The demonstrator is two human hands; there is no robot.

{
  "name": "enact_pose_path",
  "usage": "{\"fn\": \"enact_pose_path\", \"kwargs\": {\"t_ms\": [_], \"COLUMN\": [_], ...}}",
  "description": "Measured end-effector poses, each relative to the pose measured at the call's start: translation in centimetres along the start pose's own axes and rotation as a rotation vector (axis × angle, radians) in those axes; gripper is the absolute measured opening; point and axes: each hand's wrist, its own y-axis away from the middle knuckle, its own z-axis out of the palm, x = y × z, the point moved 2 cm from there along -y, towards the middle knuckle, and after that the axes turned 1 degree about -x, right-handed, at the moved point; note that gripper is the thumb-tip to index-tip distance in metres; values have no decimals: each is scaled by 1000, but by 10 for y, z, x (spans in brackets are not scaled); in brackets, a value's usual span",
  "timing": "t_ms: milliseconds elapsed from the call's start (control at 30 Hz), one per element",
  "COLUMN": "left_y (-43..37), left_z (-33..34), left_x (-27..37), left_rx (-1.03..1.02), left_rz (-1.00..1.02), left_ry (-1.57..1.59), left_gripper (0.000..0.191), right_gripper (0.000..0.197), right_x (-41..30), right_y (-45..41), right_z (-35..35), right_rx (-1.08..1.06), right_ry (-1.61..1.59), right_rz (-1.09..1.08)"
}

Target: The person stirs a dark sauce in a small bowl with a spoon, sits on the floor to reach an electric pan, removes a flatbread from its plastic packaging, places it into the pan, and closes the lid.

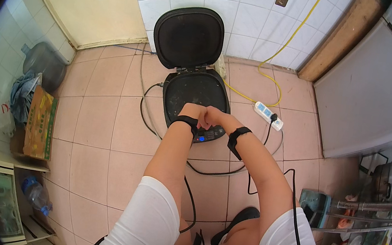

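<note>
Before me on the tiled floor sits a black electric baking pan, its lid (pixel 188 38) raised upright against the wall. The lower plate (pixel 195 89) is dark, with pale specks on it. My left hand (pixel 193 111) and my right hand (pixel 214 116) meet over the plate's near edge, fingers curled together. Whether anything is between them is hidden. Just below them is the control panel (pixel 211 135) with a lit blue button. A dark band is around each wrist.
A white power strip (pixel 268 115) with a black plug lies to the right, on a yellow cable (pixel 286 45). Black cords cross the floor. A refrigerator (pixel 367 89) and a rack (pixel 365 219) stand right; a water jug (pixel 45 65) and a cardboard box (pixel 40 122) stand left.
</note>
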Motion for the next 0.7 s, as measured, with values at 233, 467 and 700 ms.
{"fn": "enact_pose_path", "kwargs": {"t_ms": [233, 467, 700], "left_y": [7, 12, -1], "left_z": [-2, -3, 3], "left_x": [-5, -4, -14], "left_rx": [-4, -34, 40], "left_rz": [11, 90, 176], "left_ry": [21, 59, 72], "left_gripper": [31, 22, 22], "right_gripper": [21, 20, 12], "right_x": [-17, -8, -16], "right_y": [10, 1, 9], "right_z": [-1, 1, -1], "right_rx": [-51, -60, -39], "right_ry": [-118, -117, -219], "right_rz": [-7, 7, -154]}}
